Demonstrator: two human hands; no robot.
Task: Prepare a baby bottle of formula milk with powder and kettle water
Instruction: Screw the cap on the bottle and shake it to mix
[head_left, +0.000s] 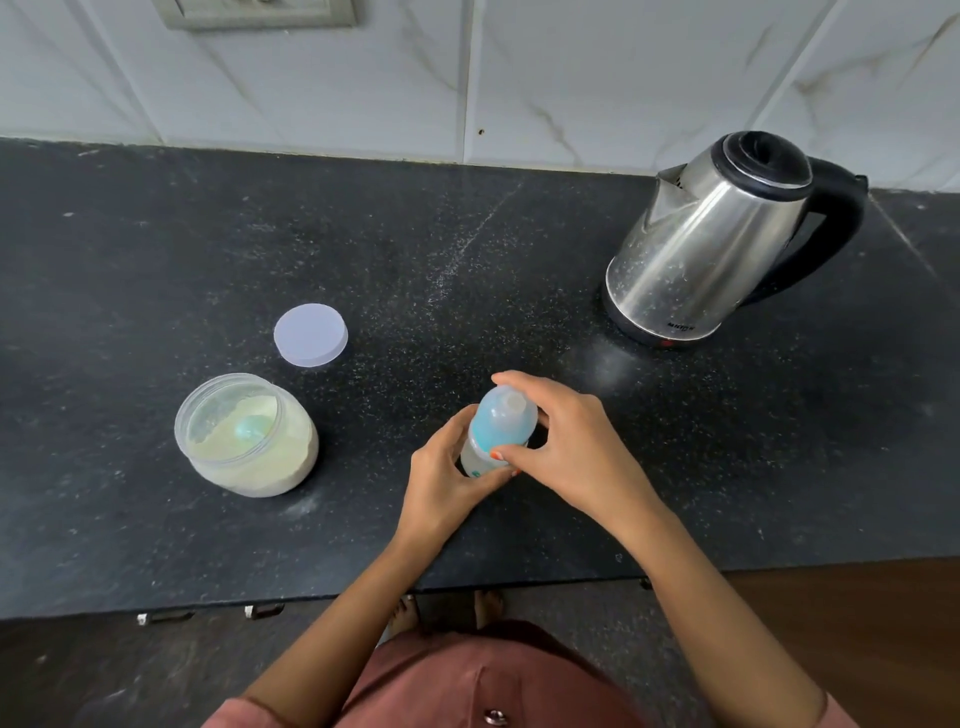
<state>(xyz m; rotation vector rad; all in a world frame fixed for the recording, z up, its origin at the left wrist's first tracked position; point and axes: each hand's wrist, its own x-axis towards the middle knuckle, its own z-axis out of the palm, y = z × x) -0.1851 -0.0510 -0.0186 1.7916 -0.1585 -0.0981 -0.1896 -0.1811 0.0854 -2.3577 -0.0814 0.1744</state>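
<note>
The baby bottle (501, 423) is upright near the front edge of the counter (156, 234), held between both hands. The left hand (447, 480) wraps its fingers round the lower body, which I judge is to keep it from turning. The right hand (571, 449) comes over the top, fingers and thumb curled round the blue-tinted cap, the grip one uses for twisting. Whether the cap is being tightened or loosened cannot be told, nor whether the base touches the counter. Left of the bottle, well apart, sits the powder jar (249, 452), open, with a scoop (253, 428) lying in the powder. Its lid (310, 335) lies flat behind and left of the bottle, probably set aside to leave the jar open. The kettle (701, 244) stands behind and right of the bottle, well apart, its handle turned rightward, likely for the right hand.
</note>
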